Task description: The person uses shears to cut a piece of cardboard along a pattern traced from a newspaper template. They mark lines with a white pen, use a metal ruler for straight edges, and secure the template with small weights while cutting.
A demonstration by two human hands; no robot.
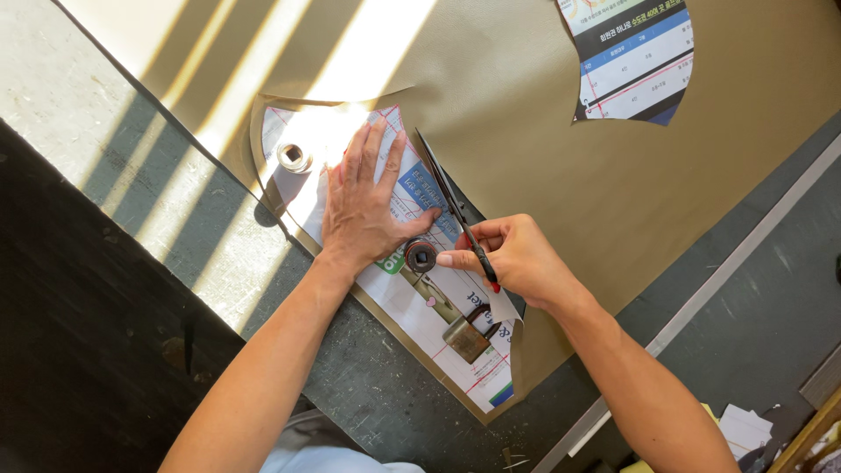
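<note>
Right hand (517, 258) gripping scissors (451, 206), cutting tan sheet (543, 166) along pattern (412, 302). Left hand (363, 206) pressing flat, fingers spread, on pattern beside blades. Round weights (420, 255) (294, 157) and padlock (466, 337) pinning it on surface (175, 219). Risking nicked fingers, pattern slipping under pressure.

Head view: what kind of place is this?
Probably a cutting or pattern-making workshop. Tan sheet material covers a worn bench; the left hand pins a printed paper pattern weighted by a padlock, and the right hand holds scissors along its edge.
</note>
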